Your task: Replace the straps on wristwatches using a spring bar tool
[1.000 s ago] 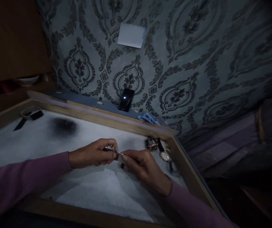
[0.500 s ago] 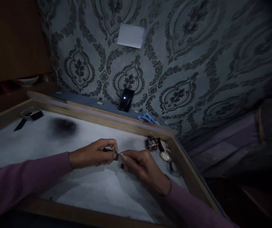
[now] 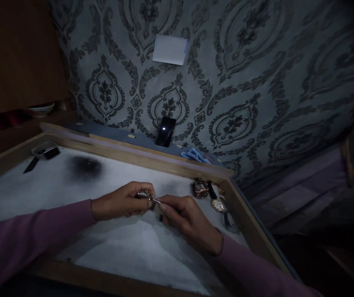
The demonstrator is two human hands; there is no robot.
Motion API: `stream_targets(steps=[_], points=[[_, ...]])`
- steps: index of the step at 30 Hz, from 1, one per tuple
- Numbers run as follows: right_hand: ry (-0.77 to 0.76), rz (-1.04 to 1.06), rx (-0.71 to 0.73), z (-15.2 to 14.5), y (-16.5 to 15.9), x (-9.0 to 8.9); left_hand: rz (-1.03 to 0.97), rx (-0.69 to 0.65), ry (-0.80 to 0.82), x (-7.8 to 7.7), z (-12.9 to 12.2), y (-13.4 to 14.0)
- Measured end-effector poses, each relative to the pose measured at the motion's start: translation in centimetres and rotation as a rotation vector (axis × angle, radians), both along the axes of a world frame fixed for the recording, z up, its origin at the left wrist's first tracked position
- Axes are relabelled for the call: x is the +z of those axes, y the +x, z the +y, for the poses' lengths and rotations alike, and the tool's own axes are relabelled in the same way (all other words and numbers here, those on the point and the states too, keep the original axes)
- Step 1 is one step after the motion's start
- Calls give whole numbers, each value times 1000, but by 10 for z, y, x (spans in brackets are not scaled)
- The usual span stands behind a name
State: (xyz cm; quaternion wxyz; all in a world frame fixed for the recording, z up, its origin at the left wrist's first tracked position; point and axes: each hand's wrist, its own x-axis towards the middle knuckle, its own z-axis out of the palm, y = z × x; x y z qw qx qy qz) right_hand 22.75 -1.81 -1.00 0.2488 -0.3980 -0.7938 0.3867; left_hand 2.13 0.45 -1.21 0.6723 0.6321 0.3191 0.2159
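My left hand (image 3: pixel 124 201) is closed around a wristwatch (image 3: pixel 143 194) whose round metal case shows between thumb and forefinger. A short dark piece, perhaps its strap, hangs just below the case. Beside it, my right hand (image 3: pixel 187 218) pinches a thin silver-coloured tool (image 3: pixel 156 201), its tip at the edge of the watch. The tool's exact kind is too small to tell, and its rear end is hidden in the fingers. Both hands are over the white floor of a shallow wooden tray (image 3: pixel 133 157).
Several watches, one with a gold-coloured case (image 3: pixel 218 205), lie along the tray's right side. A clear round container (image 3: pixel 45 150) with dark items stands at the far left. Behind the rim are a black phone (image 3: pixel 166 132) leaning on the wall and a blue cloth (image 3: pixel 195 155).
The camera view has shifted slightly. Both hands keep nearly the same pose at the watch, and the silver tool between them shows a little more clearly.
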Motion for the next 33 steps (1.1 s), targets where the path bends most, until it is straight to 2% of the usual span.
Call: stream_targets(steps=[15,27,33], points=[[2,54,83,6,4,-5,-26,-18,-18,-4,2,0],[-98,126,73,5,6,-4,-44,-25,-19,-6,2,-1],[-215,170,72,6,9,-8,-51,-19,-33,-5,2,0]])
